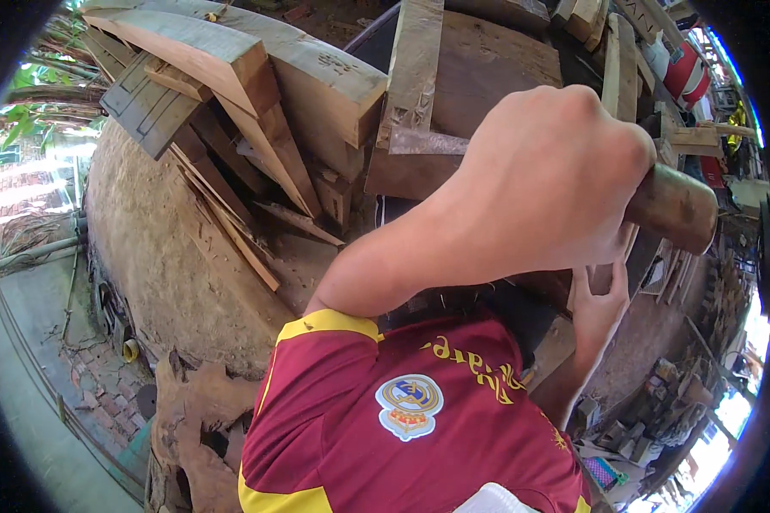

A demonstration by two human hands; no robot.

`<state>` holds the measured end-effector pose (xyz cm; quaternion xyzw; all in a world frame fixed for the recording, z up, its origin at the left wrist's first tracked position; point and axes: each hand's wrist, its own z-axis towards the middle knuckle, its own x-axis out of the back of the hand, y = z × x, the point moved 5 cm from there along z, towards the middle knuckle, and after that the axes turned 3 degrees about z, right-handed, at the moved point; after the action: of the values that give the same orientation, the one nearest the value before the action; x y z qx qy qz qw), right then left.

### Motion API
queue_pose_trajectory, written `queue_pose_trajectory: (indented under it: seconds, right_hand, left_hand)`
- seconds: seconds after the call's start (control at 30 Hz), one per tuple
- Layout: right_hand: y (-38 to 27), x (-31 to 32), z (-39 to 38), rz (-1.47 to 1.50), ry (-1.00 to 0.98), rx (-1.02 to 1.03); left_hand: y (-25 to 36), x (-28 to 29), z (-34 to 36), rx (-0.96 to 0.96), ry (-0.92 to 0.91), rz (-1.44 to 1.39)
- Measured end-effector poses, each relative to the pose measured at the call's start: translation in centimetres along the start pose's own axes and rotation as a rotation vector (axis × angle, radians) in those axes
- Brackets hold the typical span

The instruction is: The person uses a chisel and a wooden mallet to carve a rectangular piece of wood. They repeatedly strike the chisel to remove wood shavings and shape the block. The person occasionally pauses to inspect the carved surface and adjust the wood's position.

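My left hand (565, 162) is raised at the upper right, closed in a fist. A thick, round, brown wooden bar (680, 209) sticks out of the fist on its right side. The grip hides the rest of the bar, so its full shape does not show. Below and partly behind the fist is my right hand (601, 299), its thumb and fingers curled together. What they hold is mostly covered by my left hand. Past my left wrist lies a brown wooden board (496, 73) with a paler strip of wood (413, 73) along its left side.
Large curved timbers (316, 73) are stacked at the upper left, above loose strips (231, 231) of wood. A gnarled wood piece (197, 419) lies at the lower left. Wood offcuts (650, 427) are piled on the right. A red and white object (686, 68) stands at the far right.
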<state>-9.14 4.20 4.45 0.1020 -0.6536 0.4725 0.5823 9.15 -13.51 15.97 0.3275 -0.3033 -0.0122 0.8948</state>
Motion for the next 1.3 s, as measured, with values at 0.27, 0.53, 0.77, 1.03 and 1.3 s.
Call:
queue_pose_trajectory:
  seconds: [0.27,0.53,0.77,1.03,1.3]
  right_hand:
    - [-0.2,-0.5,0.3,-0.056,-0.010,0.009]
    - [-0.7,-0.3,0.3,-0.034,-0.021,-0.010]
    - [-0.1,-0.4,0.3,-0.036,-0.013,0.036]
    - [-0.1,-0.4,0.3,-0.026,-0.006,0.049]
    - [-0.2,-0.6,0.3,-0.020,0.009,0.077]
  left_hand:
    - [0.2,-0.6,0.9,0.006,0.043,0.110]
    - [-0.7,-1.6,1.0,-0.005,0.093,0.125]
    - [-1.0,-1.7,1.2,0.004,0.157,0.166]
    - [-1.7,-3.5,1.4,0.013,-0.074,0.176]
    - [-2.1,-4.1,1.4,0.033,-0.094,0.178]
